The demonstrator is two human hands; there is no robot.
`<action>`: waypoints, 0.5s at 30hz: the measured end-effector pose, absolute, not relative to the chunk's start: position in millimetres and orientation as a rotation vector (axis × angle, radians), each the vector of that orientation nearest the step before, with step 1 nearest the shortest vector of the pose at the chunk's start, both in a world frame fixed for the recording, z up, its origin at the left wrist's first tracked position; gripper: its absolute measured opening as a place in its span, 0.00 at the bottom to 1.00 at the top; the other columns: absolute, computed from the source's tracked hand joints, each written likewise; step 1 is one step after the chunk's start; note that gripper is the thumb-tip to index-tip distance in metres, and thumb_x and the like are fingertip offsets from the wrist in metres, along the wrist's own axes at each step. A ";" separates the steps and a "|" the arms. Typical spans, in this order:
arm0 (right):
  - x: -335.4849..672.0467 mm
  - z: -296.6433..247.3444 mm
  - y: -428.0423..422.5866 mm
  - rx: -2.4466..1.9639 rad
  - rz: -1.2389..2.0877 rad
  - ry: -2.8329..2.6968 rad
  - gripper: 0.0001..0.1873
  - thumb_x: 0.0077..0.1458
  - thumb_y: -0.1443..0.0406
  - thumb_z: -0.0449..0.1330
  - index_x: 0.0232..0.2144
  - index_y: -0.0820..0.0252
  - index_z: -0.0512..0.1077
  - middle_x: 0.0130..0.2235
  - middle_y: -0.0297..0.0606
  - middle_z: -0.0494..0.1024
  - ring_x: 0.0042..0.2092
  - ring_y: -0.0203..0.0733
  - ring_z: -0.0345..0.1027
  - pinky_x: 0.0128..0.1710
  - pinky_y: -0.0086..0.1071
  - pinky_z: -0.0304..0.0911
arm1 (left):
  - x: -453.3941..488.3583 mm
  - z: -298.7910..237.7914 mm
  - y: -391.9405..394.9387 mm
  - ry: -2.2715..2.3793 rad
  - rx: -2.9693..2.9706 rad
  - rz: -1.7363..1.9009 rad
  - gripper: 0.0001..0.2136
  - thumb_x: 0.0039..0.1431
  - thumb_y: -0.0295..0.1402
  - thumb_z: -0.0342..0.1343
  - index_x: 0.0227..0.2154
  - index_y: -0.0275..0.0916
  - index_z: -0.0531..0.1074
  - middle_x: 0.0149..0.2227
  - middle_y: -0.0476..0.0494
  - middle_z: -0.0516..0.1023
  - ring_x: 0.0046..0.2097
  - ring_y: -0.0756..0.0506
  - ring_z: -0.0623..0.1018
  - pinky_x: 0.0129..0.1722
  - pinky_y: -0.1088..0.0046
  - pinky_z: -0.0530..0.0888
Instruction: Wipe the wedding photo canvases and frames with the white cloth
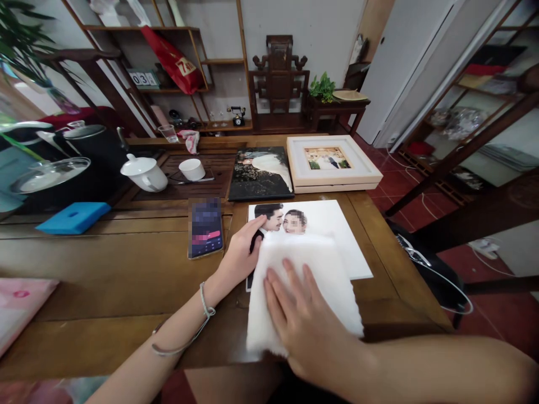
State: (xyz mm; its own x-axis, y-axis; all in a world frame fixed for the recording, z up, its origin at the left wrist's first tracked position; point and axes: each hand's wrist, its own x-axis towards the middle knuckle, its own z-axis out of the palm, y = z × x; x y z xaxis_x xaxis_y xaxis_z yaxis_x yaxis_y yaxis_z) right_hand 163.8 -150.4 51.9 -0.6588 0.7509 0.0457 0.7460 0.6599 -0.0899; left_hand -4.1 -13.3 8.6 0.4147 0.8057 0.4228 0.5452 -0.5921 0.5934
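A white photo print or panel (343, 233) with two people pictured on it lies flat near the table's front right. Over its lower part is spread a white cloth (314, 251) that hangs toward the front edge. My right hand (301, 314) rests flat on the cloth, its fingers extended and slightly apart. At the panel's left edge, my left hand (244, 249) touches the picture with straight fingers, beside the cloth's upper corner. The cloth and my hands hide the panel's lower left part.
Behind the panel are a dark photo board (261, 174) and a light framed picture (337, 180). A phone (205, 227) lies left of my left hand. Farther left are a blue sponge-like block (74, 217), a lidded white cup (144, 174) and a small white bowl (192, 169).
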 end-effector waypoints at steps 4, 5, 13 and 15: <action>184.4 60.9 -138.2 -1.137 0.379 -2.807 0.45 0.49 0.60 0.60 0.65 0.75 0.54 0.68 0.57 0.53 0.68 0.70 0.40 0.63 0.64 0.44 | -4.8 8.5 -12.9 1.132 2.309 0.983 0.21 0.62 0.25 0.46 0.57 0.32 0.67 0.57 0.31 0.73 0.59 0.39 0.73 0.60 0.55 0.70; 191.7 61.6 -126.3 -1.138 0.442 -2.778 0.44 0.47 0.62 0.60 0.65 0.71 0.55 0.68 0.52 0.55 0.69 0.65 0.41 0.65 0.61 0.44 | -4.8 8.2 -12.6 1.129 2.310 0.984 0.21 0.62 0.25 0.46 0.57 0.32 0.67 0.57 0.31 0.73 0.59 0.39 0.73 0.60 0.55 0.70; 228.4 45.5 -25.8 -1.380 0.320 -2.497 0.44 0.41 0.72 0.53 0.65 0.60 0.58 0.68 0.39 0.57 0.69 0.50 0.43 0.67 0.53 0.39 | -4.0 7.5 -12.5 1.165 2.371 0.986 0.20 0.62 0.26 0.45 0.57 0.32 0.67 0.57 0.31 0.74 0.59 0.39 0.73 0.60 0.55 0.70; 234.8 41.9 -22.7 -1.431 0.270 -2.477 0.44 0.42 0.72 0.52 0.65 0.61 0.58 0.68 0.39 0.57 0.69 0.50 0.43 0.67 0.52 0.39 | -4.2 7.8 -12.9 1.177 2.372 0.978 0.20 0.63 0.26 0.45 0.57 0.31 0.67 0.57 0.31 0.73 0.59 0.39 0.73 0.60 0.55 0.70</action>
